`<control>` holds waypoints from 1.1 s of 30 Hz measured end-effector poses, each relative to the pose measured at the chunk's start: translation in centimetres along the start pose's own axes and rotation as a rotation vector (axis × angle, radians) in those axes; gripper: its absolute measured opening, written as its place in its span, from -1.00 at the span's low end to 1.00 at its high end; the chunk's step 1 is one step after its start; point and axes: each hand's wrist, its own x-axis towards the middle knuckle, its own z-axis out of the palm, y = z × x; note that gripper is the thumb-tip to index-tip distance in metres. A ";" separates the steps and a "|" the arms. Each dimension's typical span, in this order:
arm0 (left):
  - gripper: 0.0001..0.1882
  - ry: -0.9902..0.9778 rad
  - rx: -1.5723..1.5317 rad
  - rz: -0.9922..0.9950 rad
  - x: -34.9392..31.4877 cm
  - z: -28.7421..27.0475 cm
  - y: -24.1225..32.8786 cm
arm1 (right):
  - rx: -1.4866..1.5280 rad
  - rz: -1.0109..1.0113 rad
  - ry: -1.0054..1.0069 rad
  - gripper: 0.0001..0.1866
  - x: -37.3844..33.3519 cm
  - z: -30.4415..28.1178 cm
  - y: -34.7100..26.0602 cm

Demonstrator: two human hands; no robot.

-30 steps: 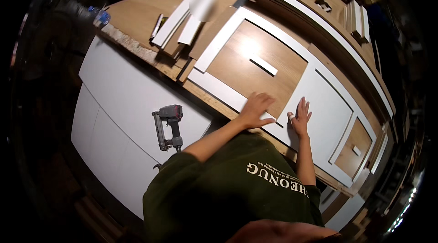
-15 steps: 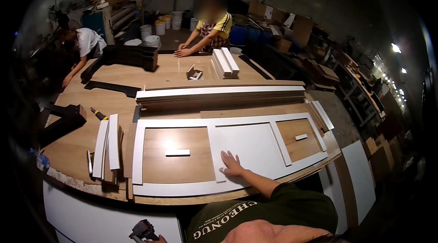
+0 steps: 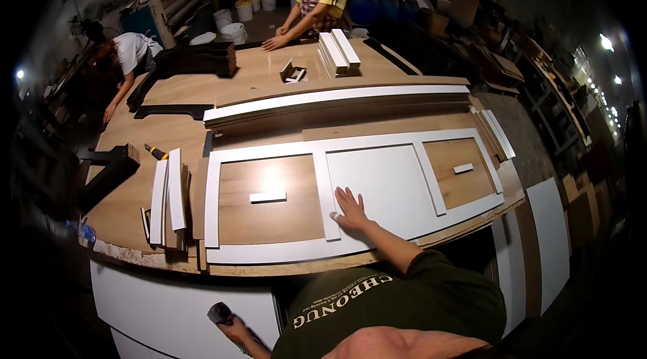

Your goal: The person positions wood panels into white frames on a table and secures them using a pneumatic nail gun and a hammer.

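- Held the nail gun (image 3: 218, 312) in the left hand (image 3: 233, 329), with the fingers closed about it; could not tell the exact finger placement.
- Positioned the nail gun at the tip of that hand, above the large white board (image 3: 155, 297), on the near side of the tabletop (image 3: 170, 133).
- Rested the right hand (image 3: 350, 211) palm down, fingers spread, on the white framed panel (image 3: 269, 253).
- Supported the white framed panel on the tabletop, directly beneath the right hand and well apart from the left hand.
- Set the right thumb near the upright strip (image 3: 326, 194) at the left of the panel's white middle section.
- Located one white block (image 3: 268, 197) in the opening left of the right hand, and a smaller block (image 3: 464, 168) in the opening to its right.
- Located the long stacked boards (image 3: 337, 100) beyond the panel.
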 end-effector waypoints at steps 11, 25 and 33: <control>-0.55 -0.602 -0.585 0.257 -0.1 -13.0 20.5 | 0.036 -0.004 -0.038 -0.17 3.6 -0.6 1.6; -0.85 -1.165 -0.045 0.688 -4.7 -11.8 57.8 | 0.160 -0.008 -0.126 -0.14 4.3 -2.4 2.5; -0.64 -1.221 0.241 0.757 -6.7 1.8 64.7 | 0.191 0.070 -0.221 -0.17 4.6 -3.1 1.9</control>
